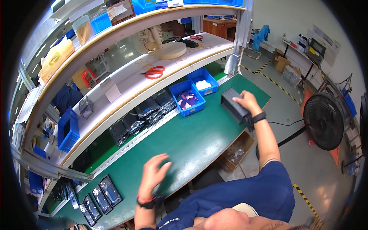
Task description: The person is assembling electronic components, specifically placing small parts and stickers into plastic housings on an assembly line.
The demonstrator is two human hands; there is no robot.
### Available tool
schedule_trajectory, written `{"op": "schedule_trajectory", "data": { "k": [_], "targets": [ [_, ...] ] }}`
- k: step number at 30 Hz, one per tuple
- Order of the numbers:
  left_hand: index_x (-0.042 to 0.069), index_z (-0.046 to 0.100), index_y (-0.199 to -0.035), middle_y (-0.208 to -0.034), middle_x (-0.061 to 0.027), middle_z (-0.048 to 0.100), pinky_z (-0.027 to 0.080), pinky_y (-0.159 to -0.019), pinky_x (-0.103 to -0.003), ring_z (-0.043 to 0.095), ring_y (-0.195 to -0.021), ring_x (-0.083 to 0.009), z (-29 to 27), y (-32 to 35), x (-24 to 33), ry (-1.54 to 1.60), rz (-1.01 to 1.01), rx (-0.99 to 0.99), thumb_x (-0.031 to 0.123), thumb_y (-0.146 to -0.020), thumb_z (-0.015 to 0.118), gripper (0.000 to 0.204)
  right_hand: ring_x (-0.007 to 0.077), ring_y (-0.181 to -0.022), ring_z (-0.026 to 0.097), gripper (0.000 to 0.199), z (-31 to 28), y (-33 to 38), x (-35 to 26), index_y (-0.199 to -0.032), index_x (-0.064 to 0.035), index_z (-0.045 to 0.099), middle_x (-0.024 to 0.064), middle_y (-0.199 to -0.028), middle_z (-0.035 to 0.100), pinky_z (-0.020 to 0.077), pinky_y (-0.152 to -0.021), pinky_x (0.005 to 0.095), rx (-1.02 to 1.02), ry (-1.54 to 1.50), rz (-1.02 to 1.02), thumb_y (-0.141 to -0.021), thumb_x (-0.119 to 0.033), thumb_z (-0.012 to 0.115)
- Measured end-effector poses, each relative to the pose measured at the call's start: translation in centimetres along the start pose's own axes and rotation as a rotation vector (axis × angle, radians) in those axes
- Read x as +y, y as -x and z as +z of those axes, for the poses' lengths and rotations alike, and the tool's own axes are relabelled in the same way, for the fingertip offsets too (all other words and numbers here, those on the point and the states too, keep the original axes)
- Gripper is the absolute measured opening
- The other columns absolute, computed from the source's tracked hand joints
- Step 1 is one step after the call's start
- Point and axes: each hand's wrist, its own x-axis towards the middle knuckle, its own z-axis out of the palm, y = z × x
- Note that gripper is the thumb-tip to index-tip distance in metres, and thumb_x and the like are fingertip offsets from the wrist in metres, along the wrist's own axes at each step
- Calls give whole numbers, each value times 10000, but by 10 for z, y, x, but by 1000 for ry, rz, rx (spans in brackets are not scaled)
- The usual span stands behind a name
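Note:
My right hand grips a black box-shaped thing at the right end of the green worktable. It could be a stack of black trays; I cannot tell. My left hand holds nothing and hovers above the table's near side, its fingers apart. Left of that hand, several narrow black trays with shiny wrapped contents lie in a row. Beyond my right hand stand two blue bins: one contains purple and pink pieces, the other white ones.
Shiny dark bags lie along the table's back, under a shelf. On that shelf are red-handled scissors, a small beige fan and a blue bin. A black floor fan stands to the right.

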Motion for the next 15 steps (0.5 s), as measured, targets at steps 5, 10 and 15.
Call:
{"op": "schedule_trajectory", "data": {
  "k": [5, 10, 15],
  "targets": [
    [8, 639, -943, -854, -103, 649, 483, -722, -296, 610, -825, -168, 144, -83, 20, 360, -199, -245, 336, -795, 672, 361, 303, -669, 578, 589, 29, 63, -43, -683, 15, 490, 190, -693, 570, 453, -620, 391, -75, -186, -185, -631, -515, 743],
    [12, 658, -914, -838, -43, 644, 466, -653, -274, 568, -733, -111, 205, -124, 52, 697, -310, -198, 303, -766, 703, 331, 388, -599, 525, 447, 48, 86, -41, -640, 3, 458, 213, -619, 526, 409, -558, 442, 42, -262, -243, -776, -376, 651],
    [-19, 654, -885, -828, -42, 648, 459, -639, -235, 576, -697, -98, 195, -130, 60, 851, -482, -301, 166, -746, 722, 241, 417, -636, 526, 362, 42, 87, -41, -621, 11, 451, 238, -639, 526, 404, -567, 452, 44, -284, -330, -830, -247, 594]
  ]
}}
